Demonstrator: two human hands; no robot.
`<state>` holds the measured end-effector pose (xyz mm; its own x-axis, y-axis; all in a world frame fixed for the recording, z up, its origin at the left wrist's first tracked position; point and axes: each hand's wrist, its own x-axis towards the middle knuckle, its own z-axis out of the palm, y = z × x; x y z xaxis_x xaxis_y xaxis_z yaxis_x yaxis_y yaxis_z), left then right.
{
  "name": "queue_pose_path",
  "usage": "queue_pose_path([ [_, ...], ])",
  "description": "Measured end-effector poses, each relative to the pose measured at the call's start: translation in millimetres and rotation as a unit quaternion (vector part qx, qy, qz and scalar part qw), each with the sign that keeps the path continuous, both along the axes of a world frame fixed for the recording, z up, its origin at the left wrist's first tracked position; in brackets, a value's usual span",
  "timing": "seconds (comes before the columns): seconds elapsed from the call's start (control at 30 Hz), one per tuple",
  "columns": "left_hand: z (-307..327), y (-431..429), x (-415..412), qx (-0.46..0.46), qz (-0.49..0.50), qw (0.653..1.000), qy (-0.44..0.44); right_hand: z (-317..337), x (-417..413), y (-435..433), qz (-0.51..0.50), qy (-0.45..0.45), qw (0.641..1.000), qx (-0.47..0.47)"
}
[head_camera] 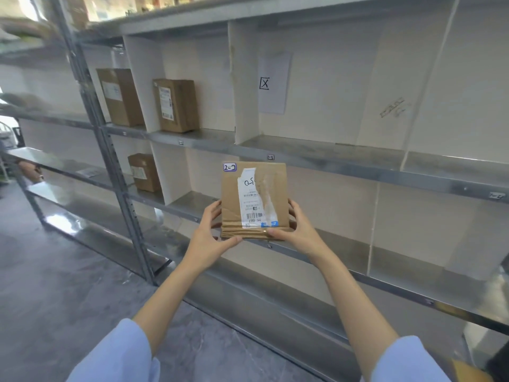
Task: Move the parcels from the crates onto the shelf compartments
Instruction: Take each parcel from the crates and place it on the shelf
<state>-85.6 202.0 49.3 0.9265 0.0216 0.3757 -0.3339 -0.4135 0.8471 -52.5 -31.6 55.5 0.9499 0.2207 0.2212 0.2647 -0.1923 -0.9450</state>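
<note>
I hold a flat brown cardboard parcel (231, 199) upright in front of the metal shelf (330, 164). It bears a torn white shipping label and a small purple-edged sticker at its top left corner. My left hand (212, 232) grips its lower left edge and my right hand (296, 227) grips its lower right edge. The parcel's bottom edge is level with the front lip of the second shelf row, in front of a compartment with white dividers. No crate is in view.
Two brown boxes (121, 96) (177, 104) stand in upper compartments at the left, and a third box (144, 172) sits one row below. A paper marked with a boxed X (272, 84) hangs on the back wall. A grey upright post (110, 150) stands left.
</note>
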Motion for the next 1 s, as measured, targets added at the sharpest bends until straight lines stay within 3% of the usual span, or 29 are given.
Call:
queue_pose_path([
  [0.6, 25, 199, 70, 0.011, 0.028, 0.999, -0.014, 21, 87, 205, 0.017, -0.024, 0.999, -0.023],
  [1.0, 20, 291, 90, 0.03, 0.075, 0.997, -0.022, 19, 123, 295, 0.062, 0.021, 0.997, -0.027],
])
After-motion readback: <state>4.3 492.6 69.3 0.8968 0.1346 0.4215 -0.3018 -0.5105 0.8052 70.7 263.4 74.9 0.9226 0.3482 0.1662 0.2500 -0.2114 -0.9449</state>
